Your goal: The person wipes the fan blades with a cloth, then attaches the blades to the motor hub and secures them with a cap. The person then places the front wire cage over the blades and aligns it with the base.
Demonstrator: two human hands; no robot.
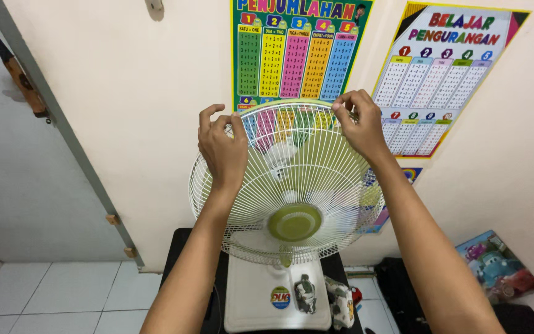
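Note:
A white wire fan guard (292, 179) with a green round hub (294, 222) stands in front of me on a white fan base (261, 297). My left hand (222, 148) grips the guard's upper left rim with curled fingers. My right hand (358, 125) pinches the upper right rim. Green blades show through the wires. The fan base rests on a black stand (180, 247).
A cream wall carries two colourful number charts (298, 49) (440, 68). A grey door frame (50, 111) slants at left. A cartoon-car picture book (499, 266) leans at lower right. White floor tiles (63, 297) lie at lower left.

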